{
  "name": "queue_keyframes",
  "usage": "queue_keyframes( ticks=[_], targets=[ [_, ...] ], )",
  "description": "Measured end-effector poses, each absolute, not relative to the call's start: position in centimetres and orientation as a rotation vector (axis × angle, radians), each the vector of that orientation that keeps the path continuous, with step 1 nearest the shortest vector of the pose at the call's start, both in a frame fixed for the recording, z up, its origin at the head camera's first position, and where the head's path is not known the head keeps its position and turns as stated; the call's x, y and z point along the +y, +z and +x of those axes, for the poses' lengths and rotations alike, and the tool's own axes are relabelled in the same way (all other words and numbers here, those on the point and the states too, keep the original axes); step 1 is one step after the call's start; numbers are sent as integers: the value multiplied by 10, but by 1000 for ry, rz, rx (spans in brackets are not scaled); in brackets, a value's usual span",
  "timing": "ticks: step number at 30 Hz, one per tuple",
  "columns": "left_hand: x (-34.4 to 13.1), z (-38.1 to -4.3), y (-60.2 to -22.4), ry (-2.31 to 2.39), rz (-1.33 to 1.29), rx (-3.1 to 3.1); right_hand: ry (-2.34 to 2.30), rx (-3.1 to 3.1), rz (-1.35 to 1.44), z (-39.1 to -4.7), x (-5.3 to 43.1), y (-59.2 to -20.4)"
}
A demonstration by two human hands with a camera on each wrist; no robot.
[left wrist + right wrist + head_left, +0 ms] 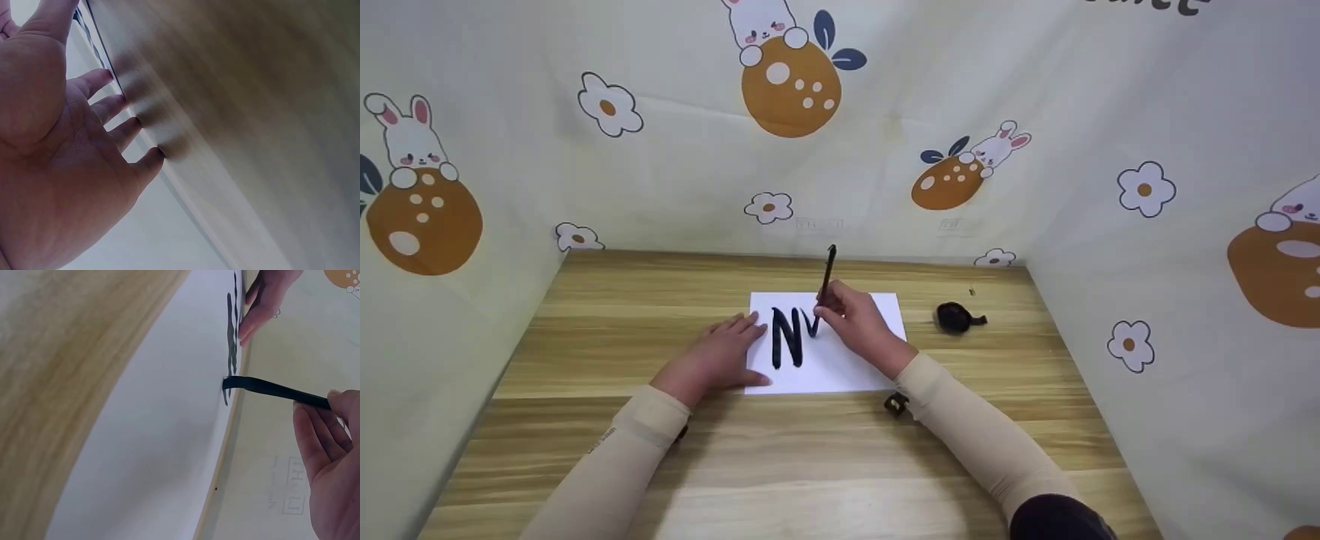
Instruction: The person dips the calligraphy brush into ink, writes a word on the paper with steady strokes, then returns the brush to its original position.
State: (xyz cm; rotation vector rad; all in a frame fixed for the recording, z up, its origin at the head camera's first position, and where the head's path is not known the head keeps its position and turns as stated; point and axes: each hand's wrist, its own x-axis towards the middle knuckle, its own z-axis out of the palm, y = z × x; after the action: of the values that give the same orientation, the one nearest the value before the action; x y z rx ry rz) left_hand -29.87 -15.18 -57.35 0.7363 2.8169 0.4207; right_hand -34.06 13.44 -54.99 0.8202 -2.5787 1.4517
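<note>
A slim black brush (829, 270) with a dark, glossy-looking body stands tilted over a white rectangular sheet of paper (836, 376), its tip touching the surface near the upper middle. In the right wrist view its end looks thick and soaked dark, bent slightly where it meets the sheet. The right hand (861, 321) grasps the brush, thumb and fingers pinching it along its lower part. The left hand (720, 351) holds nothing; its fingers are extended and spread, resting at the paper's left edge, with the thumb on the lower left corner. On the paper, a broad black letter N (787, 337) stands left of centre, its strokes thick and wet-looking, and just to its right is a smaller V-shaped black mark (813, 332) that ends at the brush tip. The paper lies flat on a tabletop (780, 465) of yellowish-brown wood grain, banded lengthwise in lighter and darker streaks, with a bright sheen near the front. Right of the paper, well apart from it, sits a small round black dish with a stubby handle (952, 318). Cream fabric walls (675, 172) enclose the tabletop at the back and both sides, printed with white rabbits, orange spotted fruits and outlined flowers. Beige sleeves (619, 450) cover both forearms.
</note>
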Motion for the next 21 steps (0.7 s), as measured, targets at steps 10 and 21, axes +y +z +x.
queue_keyframes(
  ticks=[10, 21],
  targets=[
    [-152, -299, -574, 415, 737, 2804, 1411, -2600, 854, -333, 139, -549],
    [-152, -299, -573, 418, 732, 2792, 1411, -2612, 872, -326, 144, -550]
  ],
)
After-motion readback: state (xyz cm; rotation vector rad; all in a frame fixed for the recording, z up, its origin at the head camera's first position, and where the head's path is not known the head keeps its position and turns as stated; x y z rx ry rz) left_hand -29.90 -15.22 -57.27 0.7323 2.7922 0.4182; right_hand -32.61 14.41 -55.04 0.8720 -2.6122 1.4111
